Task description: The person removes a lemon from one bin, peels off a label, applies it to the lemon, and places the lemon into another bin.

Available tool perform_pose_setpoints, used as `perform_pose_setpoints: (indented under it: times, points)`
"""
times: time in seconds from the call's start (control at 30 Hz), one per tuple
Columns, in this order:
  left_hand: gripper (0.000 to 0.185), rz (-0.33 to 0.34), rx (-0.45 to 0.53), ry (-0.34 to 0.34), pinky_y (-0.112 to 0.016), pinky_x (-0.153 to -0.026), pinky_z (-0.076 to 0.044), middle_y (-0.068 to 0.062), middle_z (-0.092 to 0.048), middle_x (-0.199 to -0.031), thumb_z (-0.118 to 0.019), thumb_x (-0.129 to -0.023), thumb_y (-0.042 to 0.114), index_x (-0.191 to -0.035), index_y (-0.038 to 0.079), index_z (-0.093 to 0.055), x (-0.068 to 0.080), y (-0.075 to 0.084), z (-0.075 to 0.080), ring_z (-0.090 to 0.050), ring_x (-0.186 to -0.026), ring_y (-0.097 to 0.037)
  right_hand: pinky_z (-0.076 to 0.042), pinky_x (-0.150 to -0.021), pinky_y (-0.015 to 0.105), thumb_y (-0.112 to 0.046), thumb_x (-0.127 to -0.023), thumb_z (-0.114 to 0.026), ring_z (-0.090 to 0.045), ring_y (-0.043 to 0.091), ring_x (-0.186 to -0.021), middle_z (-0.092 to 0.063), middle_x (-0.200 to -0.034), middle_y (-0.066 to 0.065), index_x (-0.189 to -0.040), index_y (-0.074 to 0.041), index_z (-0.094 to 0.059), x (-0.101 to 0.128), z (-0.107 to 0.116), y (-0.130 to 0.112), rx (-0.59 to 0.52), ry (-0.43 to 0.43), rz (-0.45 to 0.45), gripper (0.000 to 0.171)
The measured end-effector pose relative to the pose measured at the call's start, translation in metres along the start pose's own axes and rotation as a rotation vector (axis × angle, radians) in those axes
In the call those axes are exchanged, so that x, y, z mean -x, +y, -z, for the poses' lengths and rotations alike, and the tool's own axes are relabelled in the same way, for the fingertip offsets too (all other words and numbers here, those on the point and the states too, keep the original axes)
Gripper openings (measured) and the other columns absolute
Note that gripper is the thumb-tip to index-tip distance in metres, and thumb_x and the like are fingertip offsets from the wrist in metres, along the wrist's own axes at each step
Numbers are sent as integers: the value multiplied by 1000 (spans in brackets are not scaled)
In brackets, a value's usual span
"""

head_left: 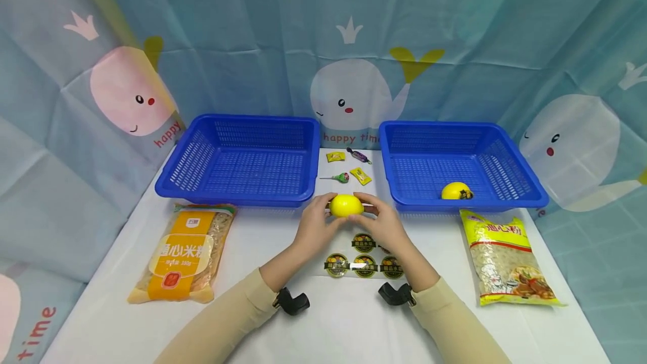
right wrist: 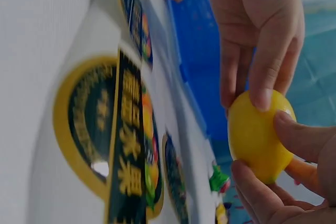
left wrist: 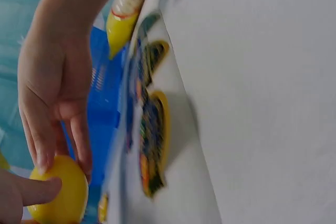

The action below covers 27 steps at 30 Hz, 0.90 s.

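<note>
A yellow lemon (head_left: 346, 205) is held between both hands above the white table, just in front of the gap between two blue baskets. My left hand (head_left: 317, 219) grips its left end and my right hand (head_left: 380, 219) grips its right end. The wrist views show fingertips wrapped on the lemon (left wrist: 59, 191) (right wrist: 257, 136). Below the hands lies a sheet of round black and gold stickers (head_left: 360, 260). A second lemon (head_left: 456, 191) rests in the right basket (head_left: 520, 198).
The left basket (head_left: 202, 192) holds nothing visible. Several wrapped candies (head_left: 349, 168) lie between the baskets. An orange noodle packet (head_left: 184, 251) lies at the left, a yellow pasta packet (head_left: 505, 260) at the right. Whale-print cloth hangs behind.
</note>
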<state>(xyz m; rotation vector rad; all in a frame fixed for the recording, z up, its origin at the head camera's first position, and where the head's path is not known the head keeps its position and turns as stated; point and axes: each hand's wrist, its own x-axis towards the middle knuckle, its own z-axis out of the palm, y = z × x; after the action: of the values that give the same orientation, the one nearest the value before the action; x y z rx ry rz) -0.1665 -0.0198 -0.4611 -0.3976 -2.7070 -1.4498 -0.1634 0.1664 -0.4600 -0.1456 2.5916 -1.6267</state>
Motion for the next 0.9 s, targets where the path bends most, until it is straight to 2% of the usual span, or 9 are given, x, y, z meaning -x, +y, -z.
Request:
perform_pose_setpoints:
  times: [0.2,0.37,0.7,0.9]
  points:
    - [62,101,54,-33,-31,-94,-57,-19,-63,-129,-85,-80,8,-135,1,-58,-18,-13,-8,-66,-114,-30,-55,-99,43,-20,-89,-79,-62,37,-124,-55,-146,14,-143,-14,-57,-16,2,14,3,-18,-42,59]
    - [61,132,42,-53,-33,-95,-57,-18,-63,-130,-84,-82,8,-136,2,-57,-29,-18,-14,-67,-113,-29,-54,-100,43,-24,-89,-79,-60,35,-127,-54,-147,11,-143,-19,-57,-26,2,22,22,-15,-82,59]
    - [63,180,18,-73,-36,-97,-56,-18,-64,-129,-82,-83,9,-140,3,-55,-35,-23,-19,-67,-111,-29,-53,-102,47,-27,-89,-78,-60,35,-126,-57,-145,11,-143,-20,-58,-32,-1,25,89,-6,-89,58]
    - [71,188,-15,-98,-36,-97,-56,-18,-62,-131,-85,-80,6,-142,4,-52,-36,-21,-16,-67,-111,-30,-51,-104,49,-25,-88,-79,-61,35,-126,-55,-148,12,-147,-14,-52,-33,-1,26,80,-23,-61,66]
